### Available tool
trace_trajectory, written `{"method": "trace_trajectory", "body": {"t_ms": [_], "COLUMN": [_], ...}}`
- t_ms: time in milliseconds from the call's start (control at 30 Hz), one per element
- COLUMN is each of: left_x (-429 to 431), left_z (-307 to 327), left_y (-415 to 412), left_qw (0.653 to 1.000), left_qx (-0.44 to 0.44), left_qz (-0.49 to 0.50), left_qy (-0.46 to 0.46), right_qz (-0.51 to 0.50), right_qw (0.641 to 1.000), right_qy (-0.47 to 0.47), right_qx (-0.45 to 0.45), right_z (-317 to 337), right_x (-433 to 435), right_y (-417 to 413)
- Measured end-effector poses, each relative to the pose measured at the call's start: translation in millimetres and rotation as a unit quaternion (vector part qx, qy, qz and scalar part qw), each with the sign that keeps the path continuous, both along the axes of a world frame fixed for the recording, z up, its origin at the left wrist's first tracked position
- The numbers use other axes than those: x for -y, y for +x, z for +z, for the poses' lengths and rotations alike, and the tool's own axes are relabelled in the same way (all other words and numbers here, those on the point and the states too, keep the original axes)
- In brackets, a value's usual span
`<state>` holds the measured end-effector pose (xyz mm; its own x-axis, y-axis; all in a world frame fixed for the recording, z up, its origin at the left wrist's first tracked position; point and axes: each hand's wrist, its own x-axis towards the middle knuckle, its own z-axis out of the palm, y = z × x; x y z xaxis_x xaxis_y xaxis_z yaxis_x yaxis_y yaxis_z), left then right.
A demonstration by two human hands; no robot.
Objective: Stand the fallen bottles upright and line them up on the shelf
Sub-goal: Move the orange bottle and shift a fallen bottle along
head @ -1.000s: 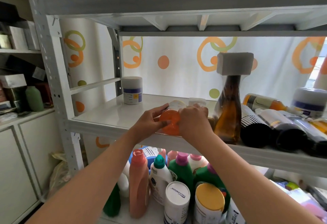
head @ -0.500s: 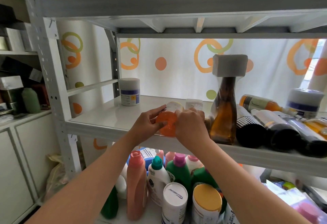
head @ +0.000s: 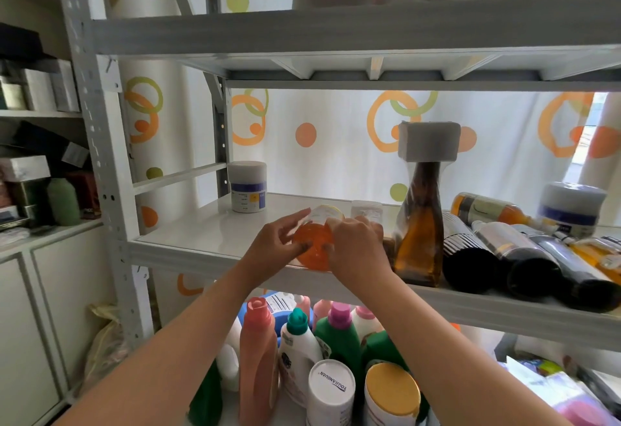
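Two-handed grip before uprighting.
Translucent orange plastic bottle (head: pixel 311 245) lies on white metal shelf (head: pixel 201 234), long axis front-to-back (base nearest); left hand (head: pixel 277 251) and right hand (head: pixel 358 251) clasp its sides.

Bare shelf (head: pixel 201 240) ran from the left hand (head: pixel 272 251) back to a white jar (head: pixel 248 187) in the far corner. On the other side an upright amber bottle (head: pixel 420 234) stood just beside the right hand (head: pixel 356 247), with fallen dark bottles (head: pixel 524 257) packed beyond it. Close behind the gripped orange bottle (head: pixel 312 247) sat a small, possibly clear, container (head: pixel 367 212).
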<state>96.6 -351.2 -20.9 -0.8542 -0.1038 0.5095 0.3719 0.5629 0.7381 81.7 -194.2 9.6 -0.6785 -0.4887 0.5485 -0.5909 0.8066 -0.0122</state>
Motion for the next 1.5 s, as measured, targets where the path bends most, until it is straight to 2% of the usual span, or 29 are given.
{"method": "trace_trajectory", "body": {"t_ms": [167, 233, 433, 633, 733, 867, 967, 1033, 1200, 1367, 1500], "left_x": [-22.1, -36.2, -78.6, -133.3, -169.7, -217.6, -241.6, -251.9, -269.3, -279.5, -281.2], "left_z": [13.0, 19.1, 31.9, 35.8, 39.9, 48.8, 55.2, 59.4, 75.7, 79.3, 74.6], "left_y": [17.1, 21.3, 30.0, 31.8, 29.5, 18.3, 0.4, -14.3, -50.7, -74.8, -83.3], "left_qw": [0.975, 0.962, 0.954, 0.945, 0.944, 0.952, 0.957, 0.964, 0.977, 0.952, 0.949], "left_qx": [-0.196, -0.234, -0.254, -0.279, -0.293, -0.251, -0.203, -0.160, -0.019, 0.048, 0.072], "left_qz": [0.091, 0.109, 0.124, 0.116, 0.074, 0.037, 0.029, 0.030, 0.003, -0.008, -0.027], "left_qy": [-0.054, -0.085, -0.103, -0.124, -0.132, -0.168, -0.204, -0.208, -0.212, -0.303, -0.307], "right_qz": [0.043, 0.067, 0.107, 0.049, 0.017, -0.047, -0.071, -0.088, -0.141, -0.169, -0.178], "right_qw": [0.995, 0.988, 0.969, 0.974, 0.979, 0.985, 0.985, 0.983, 0.979, 0.969, 0.969], "right_qy": [-0.092, -0.136, -0.224, -0.219, -0.199, -0.159, -0.154, -0.159, -0.132, -0.137, -0.083], "right_qx": [0.006, 0.010, 0.002, -0.033, -0.042, -0.052, -0.012, 0.026, 0.059, 0.120, 0.151], "right_z": [3.3, 6.4, 14.9, 16.5, 18.4, 27.9, 37.9, 43.4, 51.4, 55.3, 48.6], "right_x": [-6.7, -11.0, -46.9, -108.0, -140.0, -180.8, -207.3, -221.2, -249.1, -265.5, -262.0], "right_y": [7.5, 11.5, 25.5, 27.0, 18.6, 0.9, -12.4, -26.2, -85.6, -152.8, -195.3]}}
